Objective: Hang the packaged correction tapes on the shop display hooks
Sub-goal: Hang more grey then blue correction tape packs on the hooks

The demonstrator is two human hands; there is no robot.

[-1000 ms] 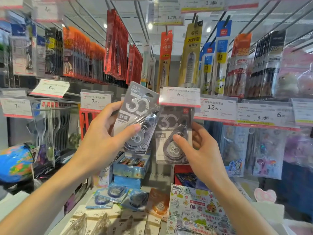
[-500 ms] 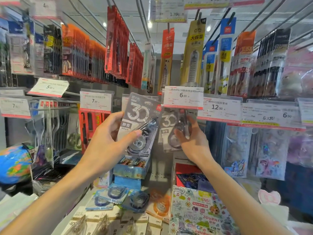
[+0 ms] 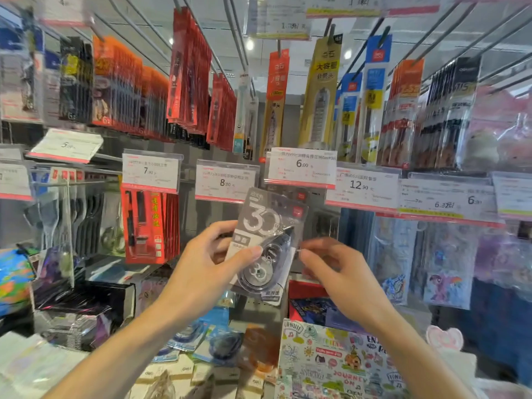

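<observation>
While price tags crowd the rail at hook height, a narrow gap of grey back panel (image 3: pixel 198 214) stays open below the 8.00 tag (image 3: pixel 226 181), left of the held pack. The 6.00 tag (image 3: pixel 301 167) hangs directly above the correction tape pack (image 3: pixel 266 243), its lower edge just over the pack's top corner; a second grey pack (image 3: pixel 299 197) hangs behind it, mostly covered. To the left hang red packs (image 3: pixel 149 226) under the 7.90 tag (image 3: pixel 150 171); to the right the 12.90 tag (image 3: pixel 362 186) and pastel sticker sheets (image 3: pixel 443 269) close that side. Below, blue correction tape packs (image 3: pixel 221 344) lie on the shelf beside an illustrated box (image 3: pixel 339 367).

The left hand (image 3: pixel 201 272) reaches up from the lower left and pinches the pack, thumb pressed across its front near the tape wheel, fingers curled behind. The pack tilts slightly to the right. The right hand (image 3: pixel 342 272) comes from the lower right, fingers loosely curled, thumb and forefinger tips just at the pack's right edge; whether they grip it is blurred.
</observation>
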